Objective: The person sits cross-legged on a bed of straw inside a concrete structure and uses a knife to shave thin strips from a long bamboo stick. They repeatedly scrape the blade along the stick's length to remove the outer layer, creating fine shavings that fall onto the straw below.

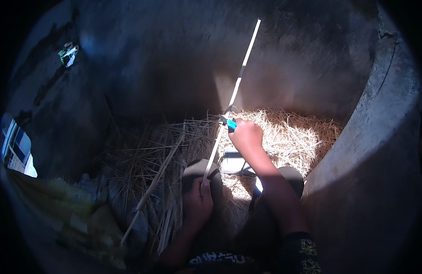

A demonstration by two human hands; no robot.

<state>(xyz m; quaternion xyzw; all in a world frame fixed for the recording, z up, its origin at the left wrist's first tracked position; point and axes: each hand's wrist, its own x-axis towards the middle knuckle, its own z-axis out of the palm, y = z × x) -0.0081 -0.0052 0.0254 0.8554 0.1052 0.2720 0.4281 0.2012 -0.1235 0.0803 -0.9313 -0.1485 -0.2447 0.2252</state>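
- 1 pale stick slants over straw; left hand, partly shadowed, grips its lower end.
- Right hand, right of the stick, grips a turquoise-handled knife; cannot tell whether its blade touches the stick.
- Below the stick, garment lettering is cut off.

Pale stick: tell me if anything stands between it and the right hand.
Only the turquoise-handled knife that the right hand holds across the pale stick. Nothing else visible does; the left hand grips the near end.
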